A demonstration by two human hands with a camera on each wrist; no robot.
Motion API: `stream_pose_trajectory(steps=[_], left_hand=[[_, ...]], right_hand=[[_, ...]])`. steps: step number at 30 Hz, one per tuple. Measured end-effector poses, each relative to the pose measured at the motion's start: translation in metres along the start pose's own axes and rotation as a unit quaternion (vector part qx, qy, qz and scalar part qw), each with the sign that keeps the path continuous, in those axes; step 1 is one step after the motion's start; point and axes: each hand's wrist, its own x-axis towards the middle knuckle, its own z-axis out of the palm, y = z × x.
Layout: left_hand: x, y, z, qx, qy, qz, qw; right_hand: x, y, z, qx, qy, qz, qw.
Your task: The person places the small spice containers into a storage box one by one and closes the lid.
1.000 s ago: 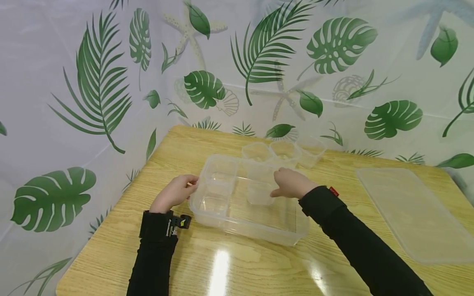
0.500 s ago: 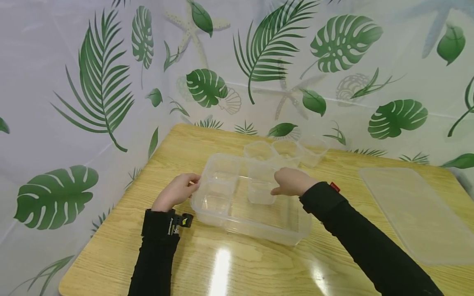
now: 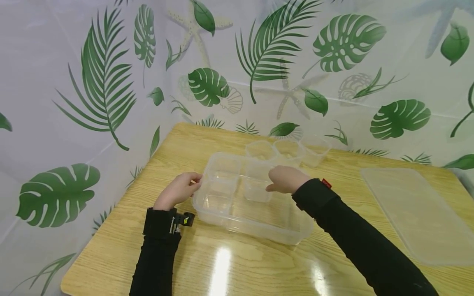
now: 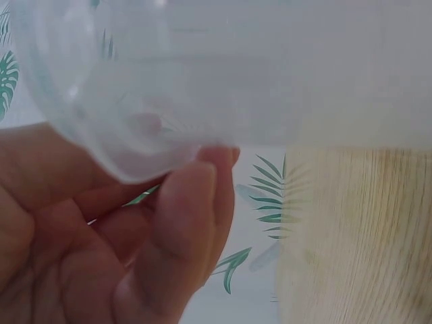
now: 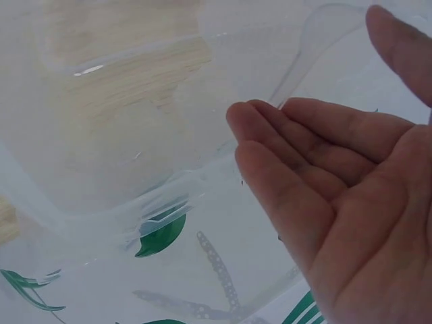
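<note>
A large clear plastic food container (image 3: 255,233) sits on the table. My left hand (image 3: 179,191) grips its left rim; thumb (image 4: 179,229) and fingers lie against the edge in the left wrist view. Two small clear plastic cups (image 3: 216,203) stand along the container's left side, one behind the other. A further small plastic cup (image 3: 256,192) is inside it, apart from those two. My right hand (image 3: 286,179) holds this cup at its right end, thumb at the front and fingers behind. In the right wrist view its rim runs between thumb and fingers (image 5: 304,169).
Three more small clear cups (image 3: 289,150) stand in a row behind the container, near the wall sheet. A flat translucent lid (image 3: 418,213) lies on the right of the wooden table (image 3: 177,267). A leaf-printed sheet (image 3: 222,41) hangs behind and at left.
My right hand and the small cup it holds have shifted slightly left inside the container. The left hand stays at the rim. The head view has turned a little left.
</note>
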Motion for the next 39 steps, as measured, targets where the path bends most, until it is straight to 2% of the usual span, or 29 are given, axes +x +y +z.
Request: stream_pose_trajectory(steps=[14, 26, 29, 39], left_hand=[[0.0, 0.001, 0.001, -0.006, 0.002, -0.01, 0.9999], [0.0, -0.001, 0.0, 0.005, 0.003, -0.002, 1.0], [0.0, -0.002, 0.0, 0.003, 0.002, 0.0, 1.0], [0.001, -0.004, 0.0, -0.014, 0.002, -0.003, 0.9999]], right_hand=[[0.01, -0.004, 0.004, -0.008, 0.007, 0.011, 0.9999], [0.01, -0.002, 0.0, 0.01, 0.015, 0.013, 0.9998], [0.012, 0.002, -0.007, 0.016, 0.031, 0.021, 0.9992], [0.02, 0.02, -0.023, 0.045, 0.124, 0.036, 0.9906]])
